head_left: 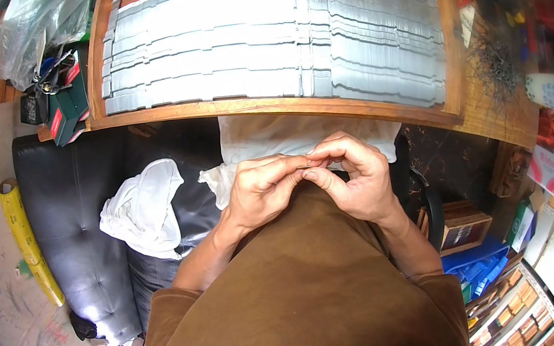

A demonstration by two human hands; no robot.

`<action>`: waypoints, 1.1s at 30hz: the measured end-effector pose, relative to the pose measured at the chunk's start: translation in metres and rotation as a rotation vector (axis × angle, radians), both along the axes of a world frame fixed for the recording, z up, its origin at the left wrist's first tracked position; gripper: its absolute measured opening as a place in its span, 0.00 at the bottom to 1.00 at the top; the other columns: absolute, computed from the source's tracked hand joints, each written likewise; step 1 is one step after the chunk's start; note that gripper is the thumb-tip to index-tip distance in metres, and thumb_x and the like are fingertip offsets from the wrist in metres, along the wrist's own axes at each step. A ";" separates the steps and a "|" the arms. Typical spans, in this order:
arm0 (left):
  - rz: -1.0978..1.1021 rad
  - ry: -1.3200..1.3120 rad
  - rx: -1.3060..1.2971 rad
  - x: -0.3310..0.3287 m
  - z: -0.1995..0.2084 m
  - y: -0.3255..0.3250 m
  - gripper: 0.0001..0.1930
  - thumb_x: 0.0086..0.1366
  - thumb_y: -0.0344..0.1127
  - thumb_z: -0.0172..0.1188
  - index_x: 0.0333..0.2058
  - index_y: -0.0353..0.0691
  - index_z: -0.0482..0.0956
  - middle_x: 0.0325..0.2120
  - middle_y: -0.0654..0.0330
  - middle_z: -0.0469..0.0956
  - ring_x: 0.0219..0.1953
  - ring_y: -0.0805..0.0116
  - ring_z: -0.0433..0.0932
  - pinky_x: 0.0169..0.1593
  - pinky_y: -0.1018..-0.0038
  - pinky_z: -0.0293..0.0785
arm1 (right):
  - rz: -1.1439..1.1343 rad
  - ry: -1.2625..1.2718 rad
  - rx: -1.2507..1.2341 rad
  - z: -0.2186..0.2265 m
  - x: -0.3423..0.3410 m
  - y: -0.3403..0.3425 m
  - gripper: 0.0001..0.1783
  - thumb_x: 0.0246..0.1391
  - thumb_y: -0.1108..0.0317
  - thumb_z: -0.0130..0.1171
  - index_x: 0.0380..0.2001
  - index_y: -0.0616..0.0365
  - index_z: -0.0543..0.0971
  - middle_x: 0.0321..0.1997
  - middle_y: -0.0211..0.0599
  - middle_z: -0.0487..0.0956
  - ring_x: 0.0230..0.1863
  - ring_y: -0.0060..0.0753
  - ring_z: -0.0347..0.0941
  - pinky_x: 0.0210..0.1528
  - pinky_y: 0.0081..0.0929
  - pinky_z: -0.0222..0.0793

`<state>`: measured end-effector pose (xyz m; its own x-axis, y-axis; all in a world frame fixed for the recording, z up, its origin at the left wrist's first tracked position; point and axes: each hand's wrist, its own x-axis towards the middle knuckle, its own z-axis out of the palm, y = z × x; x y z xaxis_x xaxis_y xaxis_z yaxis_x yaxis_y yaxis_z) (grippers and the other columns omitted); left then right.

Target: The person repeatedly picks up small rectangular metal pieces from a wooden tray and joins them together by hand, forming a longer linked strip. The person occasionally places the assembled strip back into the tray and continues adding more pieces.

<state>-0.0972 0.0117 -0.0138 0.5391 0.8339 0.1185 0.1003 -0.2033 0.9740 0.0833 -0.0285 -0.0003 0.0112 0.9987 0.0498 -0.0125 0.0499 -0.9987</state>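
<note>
Fingertips meeting in front of my chest, my left hand and my right hand are both closed in a pinch. Between them shows a tiny, thin dark sliver, too small to name. Just beyond the hands, a white cloth hangs below the front edge of a wooden tray. Rows of thin, shiny grey metal strips fill that tray, packed side by side. The right-hand block of strips looks darker than the rest.
Left of me, a crumpled white cloth lies on a black padded seat, beside a yellow roll. Green and red boxes and a clear plastic bag sit by the tray's left end. A pile of dark thin bits lies at right.
</note>
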 end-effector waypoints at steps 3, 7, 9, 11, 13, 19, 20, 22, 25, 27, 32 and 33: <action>-0.025 0.053 -0.003 -0.003 0.003 0.002 0.10 0.57 0.17 0.62 0.39 0.30 0.83 0.29 0.50 0.85 0.28 0.64 0.85 0.32 0.77 0.78 | 0.022 -0.043 0.029 0.000 0.002 0.001 0.09 0.49 0.80 0.68 0.34 0.65 0.80 0.33 0.38 0.80 0.33 0.28 0.79 0.36 0.22 0.76; -0.004 0.052 -0.018 -0.003 -0.002 -0.001 0.09 0.56 0.20 0.66 0.37 0.30 0.82 0.29 0.50 0.83 0.29 0.57 0.84 0.33 0.72 0.78 | 0.036 -0.072 0.077 -0.002 0.003 0.002 0.08 0.49 0.80 0.68 0.34 0.65 0.79 0.33 0.38 0.79 0.33 0.29 0.78 0.36 0.22 0.76; 0.000 0.057 -0.001 -0.003 -0.003 -0.002 0.09 0.56 0.20 0.66 0.37 0.31 0.82 0.29 0.50 0.83 0.29 0.57 0.84 0.32 0.71 0.78 | 0.035 -0.076 0.081 -0.001 0.003 0.002 0.08 0.49 0.80 0.68 0.33 0.65 0.79 0.32 0.38 0.79 0.33 0.29 0.78 0.37 0.22 0.76; 0.001 0.055 0.003 -0.002 -0.003 -0.002 0.09 0.56 0.19 0.66 0.37 0.31 0.82 0.29 0.50 0.83 0.29 0.58 0.84 0.32 0.71 0.78 | 0.034 -0.074 0.076 -0.001 0.003 0.001 0.08 0.49 0.80 0.68 0.33 0.65 0.79 0.33 0.38 0.79 0.33 0.29 0.78 0.37 0.22 0.76; 0.004 0.053 0.000 -0.002 -0.003 -0.002 0.09 0.56 0.19 0.66 0.37 0.31 0.82 0.29 0.50 0.83 0.29 0.58 0.84 0.32 0.71 0.78 | 0.034 -0.073 0.074 -0.002 0.003 0.001 0.08 0.49 0.80 0.68 0.33 0.65 0.79 0.33 0.38 0.79 0.33 0.29 0.78 0.37 0.22 0.76; 0.011 0.046 0.008 -0.002 -0.002 -0.003 0.10 0.55 0.19 0.66 0.37 0.31 0.82 0.29 0.50 0.83 0.29 0.58 0.84 0.32 0.71 0.78 | 0.021 -0.057 0.054 -0.003 0.002 0.000 0.08 0.49 0.80 0.68 0.32 0.64 0.79 0.32 0.38 0.80 0.33 0.29 0.78 0.36 0.23 0.75; 0.013 0.047 0.008 -0.002 -0.002 -0.003 0.10 0.55 0.19 0.66 0.37 0.31 0.82 0.29 0.50 0.83 0.29 0.58 0.84 0.32 0.71 0.78 | 0.021 -0.065 0.054 -0.003 0.003 0.000 0.08 0.49 0.80 0.68 0.32 0.64 0.79 0.32 0.38 0.80 0.33 0.29 0.78 0.36 0.23 0.75; 0.014 0.046 0.009 -0.002 -0.002 -0.003 0.10 0.55 0.19 0.66 0.37 0.31 0.83 0.28 0.50 0.83 0.29 0.58 0.84 0.32 0.71 0.78 | 0.017 -0.065 0.060 -0.003 0.002 0.000 0.08 0.48 0.80 0.69 0.32 0.64 0.79 0.32 0.38 0.80 0.33 0.30 0.78 0.36 0.23 0.74; 0.015 0.046 0.011 -0.002 -0.002 -0.003 0.10 0.55 0.19 0.66 0.37 0.31 0.83 0.28 0.50 0.83 0.29 0.58 0.84 0.32 0.71 0.78 | 0.018 -0.063 0.064 -0.003 0.002 0.000 0.08 0.48 0.80 0.69 0.32 0.63 0.79 0.32 0.38 0.80 0.33 0.30 0.78 0.36 0.24 0.74; 0.014 0.051 0.013 -0.002 0.000 -0.003 0.10 0.55 0.19 0.66 0.37 0.31 0.83 0.28 0.50 0.83 0.28 0.57 0.83 0.32 0.71 0.78 | 0.019 -0.061 0.064 -0.004 0.002 0.000 0.08 0.48 0.80 0.69 0.32 0.63 0.79 0.32 0.39 0.80 0.33 0.31 0.78 0.36 0.24 0.74; 0.014 0.057 0.040 -0.001 0.001 -0.002 0.10 0.55 0.17 0.64 0.38 0.30 0.83 0.27 0.51 0.83 0.27 0.60 0.83 0.31 0.73 0.77 | 0.030 -0.059 0.064 -0.005 0.003 0.000 0.09 0.48 0.80 0.69 0.33 0.63 0.79 0.32 0.39 0.80 0.33 0.32 0.79 0.36 0.24 0.74; 0.012 0.064 0.025 -0.001 0.002 -0.002 0.10 0.55 0.17 0.64 0.37 0.31 0.83 0.28 0.50 0.83 0.28 0.57 0.83 0.32 0.71 0.78 | 0.028 -0.059 0.063 -0.003 0.002 0.000 0.09 0.48 0.80 0.69 0.33 0.63 0.80 0.32 0.39 0.79 0.33 0.31 0.78 0.36 0.24 0.74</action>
